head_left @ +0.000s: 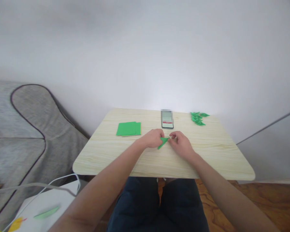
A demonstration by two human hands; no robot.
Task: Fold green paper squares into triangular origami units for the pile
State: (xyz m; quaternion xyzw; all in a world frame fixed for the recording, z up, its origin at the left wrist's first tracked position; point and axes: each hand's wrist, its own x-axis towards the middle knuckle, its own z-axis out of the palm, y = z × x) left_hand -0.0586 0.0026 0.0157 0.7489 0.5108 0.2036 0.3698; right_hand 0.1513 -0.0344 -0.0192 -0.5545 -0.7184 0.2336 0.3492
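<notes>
A small piece of folded green paper (162,142), pointed at its right end, is between my two hands near the middle of the table. My left hand (154,138) is closed on its wider left part, the fingers curled and the thumb partly hidden. At the narrow tip, the thumb and curved fingers of my right hand (181,144) come together around the paper; how firmly they pinch it is hard to see. Just beyond my hands lies a phone (167,125), its screen lit and partly blurred out.
A stack of green paper squares (127,129) lies on the left of the wooden table (106,151). Several folded green paper pieces (197,118) are heaped at the back right. A grey sofa (33,119) and a white surface with a cable (60,177) are at left; a wall rises behind.
</notes>
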